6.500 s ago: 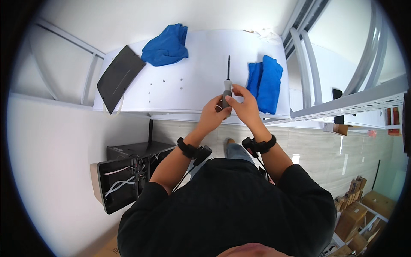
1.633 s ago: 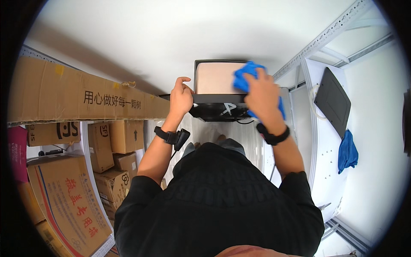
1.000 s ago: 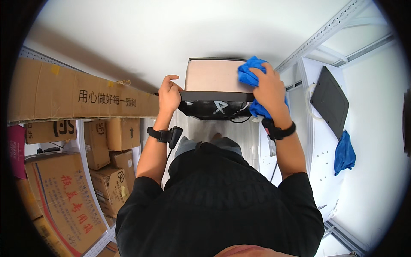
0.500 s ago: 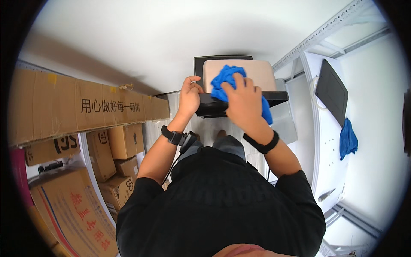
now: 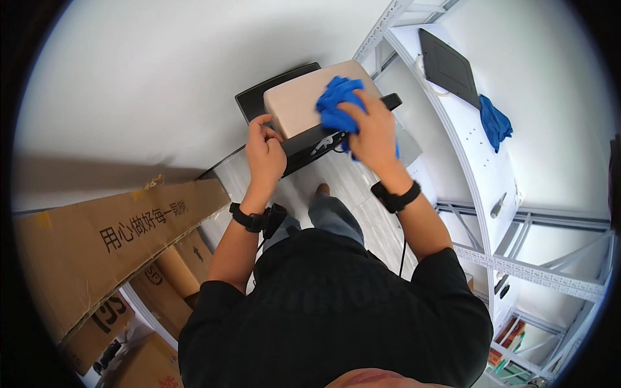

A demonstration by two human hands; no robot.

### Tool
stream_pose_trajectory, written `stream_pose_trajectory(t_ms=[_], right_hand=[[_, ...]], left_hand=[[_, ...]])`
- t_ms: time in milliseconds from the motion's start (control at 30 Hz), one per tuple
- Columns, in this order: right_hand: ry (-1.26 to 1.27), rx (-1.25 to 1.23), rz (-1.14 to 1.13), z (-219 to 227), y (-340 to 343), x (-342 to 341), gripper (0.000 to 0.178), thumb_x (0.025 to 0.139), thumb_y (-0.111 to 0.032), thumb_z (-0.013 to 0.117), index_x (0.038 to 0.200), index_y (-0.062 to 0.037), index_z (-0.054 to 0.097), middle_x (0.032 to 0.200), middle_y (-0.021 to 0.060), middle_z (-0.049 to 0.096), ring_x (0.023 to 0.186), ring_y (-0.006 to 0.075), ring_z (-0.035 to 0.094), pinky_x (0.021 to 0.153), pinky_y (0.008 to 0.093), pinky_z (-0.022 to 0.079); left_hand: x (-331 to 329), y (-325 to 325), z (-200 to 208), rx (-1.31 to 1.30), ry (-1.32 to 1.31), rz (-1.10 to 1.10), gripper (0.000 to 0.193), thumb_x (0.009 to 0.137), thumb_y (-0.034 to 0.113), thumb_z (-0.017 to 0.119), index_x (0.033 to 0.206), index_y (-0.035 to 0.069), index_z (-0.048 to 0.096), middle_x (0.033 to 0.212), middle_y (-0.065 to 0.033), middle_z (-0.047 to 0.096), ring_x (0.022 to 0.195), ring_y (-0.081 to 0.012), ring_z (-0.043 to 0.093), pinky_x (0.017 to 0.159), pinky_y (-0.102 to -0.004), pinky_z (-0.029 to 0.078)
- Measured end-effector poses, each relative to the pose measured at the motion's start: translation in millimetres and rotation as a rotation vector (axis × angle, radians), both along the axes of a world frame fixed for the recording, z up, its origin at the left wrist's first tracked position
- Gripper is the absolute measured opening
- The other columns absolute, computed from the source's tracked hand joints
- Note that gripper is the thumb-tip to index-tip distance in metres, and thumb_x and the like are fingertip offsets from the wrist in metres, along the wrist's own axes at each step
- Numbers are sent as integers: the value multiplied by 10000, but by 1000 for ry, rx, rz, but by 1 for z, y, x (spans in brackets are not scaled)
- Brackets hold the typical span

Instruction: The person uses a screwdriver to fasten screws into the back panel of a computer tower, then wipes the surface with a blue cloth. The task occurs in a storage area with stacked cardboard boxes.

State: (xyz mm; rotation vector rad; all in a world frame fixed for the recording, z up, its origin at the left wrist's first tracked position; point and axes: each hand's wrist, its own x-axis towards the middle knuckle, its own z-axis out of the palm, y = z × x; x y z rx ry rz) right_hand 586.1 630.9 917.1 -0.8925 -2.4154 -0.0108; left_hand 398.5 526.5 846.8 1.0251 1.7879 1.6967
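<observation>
A crumpled blue cloth (image 5: 339, 107) is bunched in the closed fingers of my right hand (image 5: 373, 137). It lies over the right part of a beige rounded block (image 5: 291, 102) and the black panel in front; part of it hangs below my hand. My left hand (image 5: 266, 154) has curled fingers at the left end of that black panel (image 5: 301, 150), seemingly gripping its edge. Another black panel (image 5: 249, 98) stands behind the block, by the wall. A silvery mark or part shows on the front panel, partly behind the cloth.
Long cardboard box (image 5: 129, 226) on my left, with more cartons (image 5: 155, 294) beneath. On the right, a white shelf (image 5: 469, 152) holds a flat black panel (image 5: 449, 68), a second blue cloth (image 5: 495, 123) and a small grey-handled tool (image 5: 498, 205). White wall (image 5: 162, 84) ahead.
The view has turned, so the block and panels now appear tilted and farther left. My right hand has shifted with the cloth along the block, showing more of the front panel. My left hand stays at its end.
</observation>
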Motion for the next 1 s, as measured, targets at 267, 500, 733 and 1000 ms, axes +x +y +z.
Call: stream_pose_trajectory(t_ms=[267,500,733,1000], right_hand=[[91,-104,-342,-7,71,53,455,633,9,575,1043,-172,654,1213,97,565,1086,351,540,885,428,463],[-32,78,-434,-8,37,18,497,603,3,597,1052,-203,654,1215,67,561,1080,303,544,802,428,456],[11,30,-88,-8,-68,-55,504,605,18,606,1061,-193,637,1191,89,553,1115,299,525,819,439,395],[95,32,30,-4,-53,-33,549,582,35,610,1092,-164,629,1183,159,559,1031,347,568,775,415,451]], left_hand=[[-3,2,-8,80,-38,-40,385,753,-65,334,1088,0,512,684,-53,520,653,-130,495,647,-256,426],[-5,4,-13,104,-53,-49,337,759,-53,341,1042,-8,518,666,-87,530,640,-178,531,635,-294,449],[-8,9,-22,127,-125,-19,334,763,-37,342,1042,-6,522,734,-107,574,686,-186,555,661,-302,460],[-12,6,-15,78,-2,-40,332,753,-37,368,1040,-8,533,712,-116,583,656,-202,571,660,-315,475]])
